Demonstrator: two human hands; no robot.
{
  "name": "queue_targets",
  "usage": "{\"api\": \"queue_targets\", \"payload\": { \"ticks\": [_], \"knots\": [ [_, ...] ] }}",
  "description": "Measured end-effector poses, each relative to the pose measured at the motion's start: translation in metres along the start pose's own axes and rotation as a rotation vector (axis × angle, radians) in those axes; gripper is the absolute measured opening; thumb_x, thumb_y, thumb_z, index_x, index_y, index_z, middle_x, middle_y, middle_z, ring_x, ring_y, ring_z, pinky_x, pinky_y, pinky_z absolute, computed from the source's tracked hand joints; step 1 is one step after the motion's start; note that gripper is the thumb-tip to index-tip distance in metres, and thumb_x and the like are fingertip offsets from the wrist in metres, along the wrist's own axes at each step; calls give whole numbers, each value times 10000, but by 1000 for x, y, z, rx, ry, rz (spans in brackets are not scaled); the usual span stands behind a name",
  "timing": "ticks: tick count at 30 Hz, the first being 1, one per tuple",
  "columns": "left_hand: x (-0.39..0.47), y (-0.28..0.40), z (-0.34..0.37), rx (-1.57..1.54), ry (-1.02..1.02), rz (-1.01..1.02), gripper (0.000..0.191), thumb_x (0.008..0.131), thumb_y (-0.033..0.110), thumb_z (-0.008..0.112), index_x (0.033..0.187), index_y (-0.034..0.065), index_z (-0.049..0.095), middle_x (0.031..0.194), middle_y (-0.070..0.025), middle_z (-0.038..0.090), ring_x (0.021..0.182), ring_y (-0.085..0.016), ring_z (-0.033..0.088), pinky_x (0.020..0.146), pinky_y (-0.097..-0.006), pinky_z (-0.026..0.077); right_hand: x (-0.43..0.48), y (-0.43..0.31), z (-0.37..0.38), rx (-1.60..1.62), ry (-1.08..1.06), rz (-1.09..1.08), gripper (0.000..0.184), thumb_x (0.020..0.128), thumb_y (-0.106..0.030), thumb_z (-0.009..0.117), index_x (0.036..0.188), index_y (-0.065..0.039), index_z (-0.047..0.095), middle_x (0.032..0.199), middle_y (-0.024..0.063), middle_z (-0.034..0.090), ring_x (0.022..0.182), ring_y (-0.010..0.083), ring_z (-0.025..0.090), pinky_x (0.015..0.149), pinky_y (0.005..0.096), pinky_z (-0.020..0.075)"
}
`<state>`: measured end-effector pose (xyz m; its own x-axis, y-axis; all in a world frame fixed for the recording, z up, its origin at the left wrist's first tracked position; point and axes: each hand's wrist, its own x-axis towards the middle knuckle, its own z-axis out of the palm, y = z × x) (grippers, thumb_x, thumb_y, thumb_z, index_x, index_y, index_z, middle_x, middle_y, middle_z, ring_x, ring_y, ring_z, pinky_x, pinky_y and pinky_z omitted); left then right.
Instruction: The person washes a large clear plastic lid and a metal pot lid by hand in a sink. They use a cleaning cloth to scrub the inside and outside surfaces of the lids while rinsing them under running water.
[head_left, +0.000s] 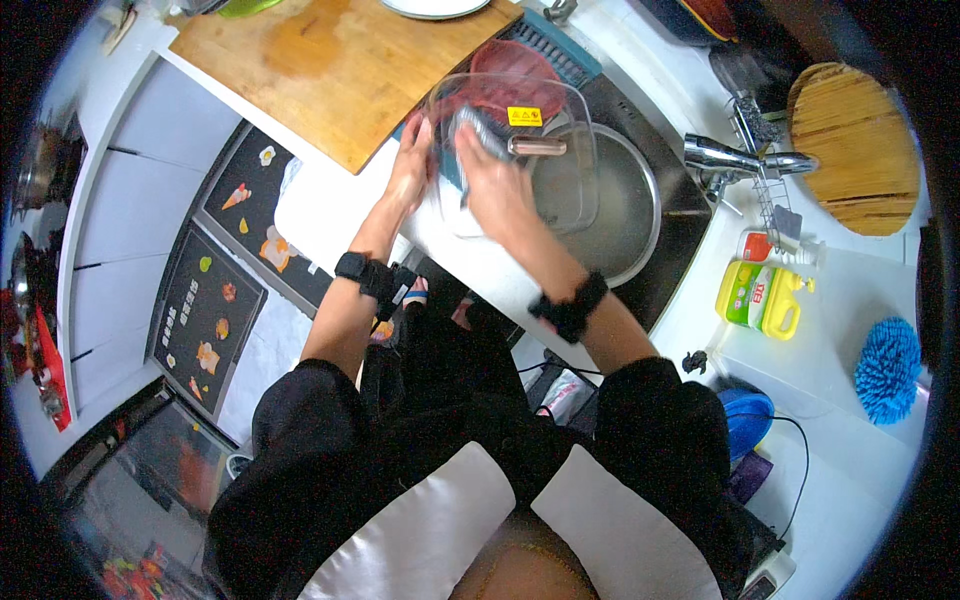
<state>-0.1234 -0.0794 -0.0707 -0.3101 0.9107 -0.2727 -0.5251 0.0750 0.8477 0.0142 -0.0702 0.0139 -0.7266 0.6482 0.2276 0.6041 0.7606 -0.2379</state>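
My left hand (410, 166) grips the near left edge of a clear lid (559, 191) with a rounded square outline, a copper-coloured handle and a yellow warning sticker. My right hand (491, 176), slightly blurred, presses a grey cloth or scouring pad (484, 135) on the lid, left of the handle. The lid is held over the sink, partly above a round metal basin (649, 187) with cloudy water. Behind the lid, seen partly through it, lies a red colander or bowl (517, 75). Both wrists wear black bands.
A wooden cutting board (330, 67) lies left of the sink, with a white plate (435, 6) at its far edge. A chrome faucet (735, 157), a round wooden board (855, 150), a yellow detergent jug (757, 300) and a blue chenille sponge (889, 370) are on the right.
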Motion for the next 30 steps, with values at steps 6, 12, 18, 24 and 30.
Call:
{"api": "queue_targets", "payload": {
  "ticks": [6, 12, 18, 24, 30],
  "knots": [
    [-1, -4, -2, 6, 2, 58, 637, 871, 458, 451, 1331, 68, 248, 1053, -25, 497, 732, -62, 422, 574, -187, 348, 5, 8, -3, 13, 81, -75, 447, 720, -21, 483, 1163, 18, 440, 1246, 179, 445, 613, 299, 626, 552, 394, 516],
    [-6, 0, -8, 43, -12, 17, 634, 879, 446, 441, 1348, 79, 223, 1228, -60, 420, 996, -144, 437, 786, -227, 373, -22, -10, -4, 54, -11, -39, 502, 691, 10, 490, 1190, -11, 439, 1224, 139, 474, 694, 309, 623, 627, 384, 513],
    [-10, 4, 0, 0, -42, -5, 602, 898, 414, 406, 1348, 64, 213, 1307, -81, 356, 1156, -175, 358, 942, -282, 304, 5, 0, -2, 5, 8, 6, 485, 706, -4, 479, 1187, -14, 429, 1226, 147, 469, 677, 309, 618, 612, 388, 511],
    [-19, 16, 5, 64, -13, -29, 584, 912, 415, 363, 1353, 66, 206, 1339, -79, 322, 1223, -181, 303, 1016, -323, 245, -21, -8, -1, 81, 31, -96, 416, 750, -36, 470, 1165, -7, 447, 1204, 138, 490, 628, 304, 624, 565, 400, 513],
    [-13, 13, 2, 23, -32, -73, 612, 902, 446, 366, 1366, 91, 184, 1357, -76, 289, 1233, -189, 275, 1015, -335, 237, 20, -6, 2, 9, -15, 78, 499, 711, 4, 463, 1208, -41, 428, 1266, 99, 437, 670, 333, 614, 624, 402, 510]
  ]
}}
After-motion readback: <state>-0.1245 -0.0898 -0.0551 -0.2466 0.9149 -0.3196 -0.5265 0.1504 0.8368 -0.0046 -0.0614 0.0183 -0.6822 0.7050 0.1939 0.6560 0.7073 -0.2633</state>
